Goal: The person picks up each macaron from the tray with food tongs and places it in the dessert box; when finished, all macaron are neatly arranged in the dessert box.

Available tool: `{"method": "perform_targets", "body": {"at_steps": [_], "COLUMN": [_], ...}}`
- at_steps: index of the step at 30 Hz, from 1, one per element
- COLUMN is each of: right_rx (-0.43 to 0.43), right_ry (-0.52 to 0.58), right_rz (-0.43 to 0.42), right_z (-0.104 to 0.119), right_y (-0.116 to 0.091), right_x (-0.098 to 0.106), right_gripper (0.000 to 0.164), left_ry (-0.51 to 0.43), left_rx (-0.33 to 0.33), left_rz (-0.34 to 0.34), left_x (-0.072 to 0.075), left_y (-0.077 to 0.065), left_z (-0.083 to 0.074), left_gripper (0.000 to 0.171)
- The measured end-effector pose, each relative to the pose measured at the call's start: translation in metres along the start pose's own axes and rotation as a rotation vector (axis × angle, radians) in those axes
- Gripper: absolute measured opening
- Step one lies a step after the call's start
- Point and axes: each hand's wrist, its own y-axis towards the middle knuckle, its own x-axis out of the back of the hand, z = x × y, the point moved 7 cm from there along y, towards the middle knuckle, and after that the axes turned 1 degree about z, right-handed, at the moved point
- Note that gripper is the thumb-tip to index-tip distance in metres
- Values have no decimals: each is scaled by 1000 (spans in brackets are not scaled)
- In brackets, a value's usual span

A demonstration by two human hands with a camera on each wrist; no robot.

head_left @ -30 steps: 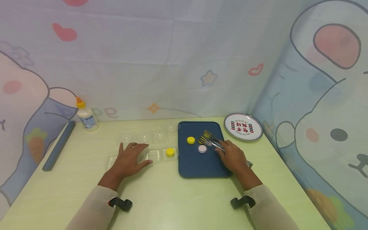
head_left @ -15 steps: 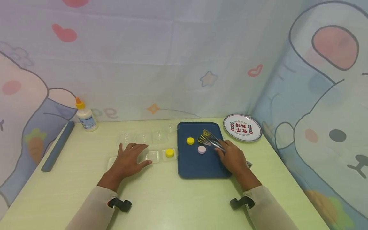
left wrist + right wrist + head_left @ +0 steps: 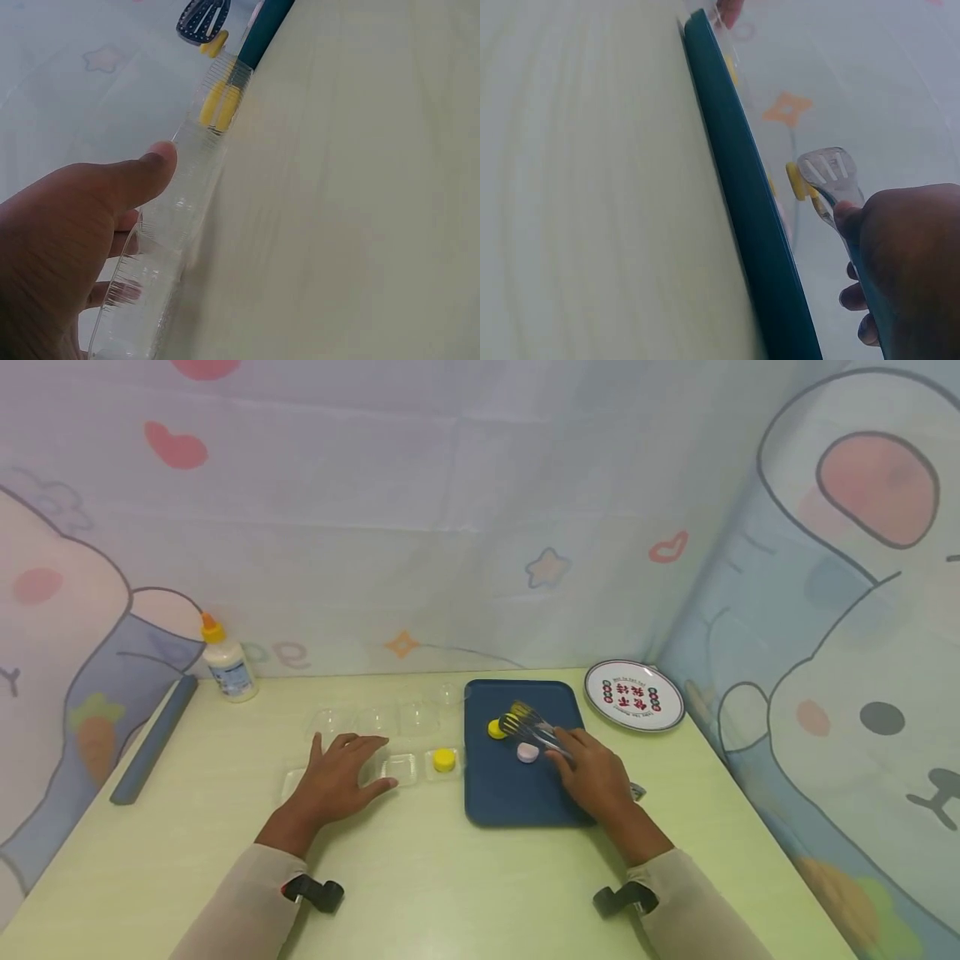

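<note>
My right hand [image 3: 596, 777] grips metal tongs [image 3: 549, 739] with slotted heads over the blue tray [image 3: 525, 802]. In the right wrist view, a yellow macaron [image 3: 799, 182] sits at the tongs' heads, seemingly between them. Another yellow macaron [image 3: 495, 729] lies on the tray, partly behind the heads, with a pale pink macaron [image 3: 527, 752] nearer me. My left hand [image 3: 333, 781] rests across the clear plastic box [image 3: 400, 768], fingers spread and thumb [image 3: 161, 154] at the rim. The box's rightmost compartment holds a yellow macaron [image 3: 444, 760].
The box's clear domed lid [image 3: 377, 720] lies behind its base. A white plate [image 3: 633, 695] with red lettering stands at the back right. At the left are a glue bottle [image 3: 229, 668] and a long grey-blue bar [image 3: 155, 739]. Printed cloth [image 3: 480, 527] hangs behind the table.
My right hand has moved the tongs slightly left across the tray, and a yellow macaron at their heads has shifted left with them. The left hand has stayed in place.
</note>
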Motion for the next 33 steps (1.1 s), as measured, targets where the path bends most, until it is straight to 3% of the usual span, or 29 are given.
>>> {"method": "perform_targets", "body": {"at_steps": [14,33], "right_rx": [172,204], "right_ry": [27,108], "right_rz": [-74,54], "right_z": [47,108], "right_y": [10,19], "right_x": [-12,-31], "right_gripper": [44,45], "left_ry": [3,20], "left_rx": [-3,-4], "left_rz": [-5,-21], "left_x": [1,0], "left_y": [1,1], "left_z": [0,2], "left_gripper": [68,66]}}
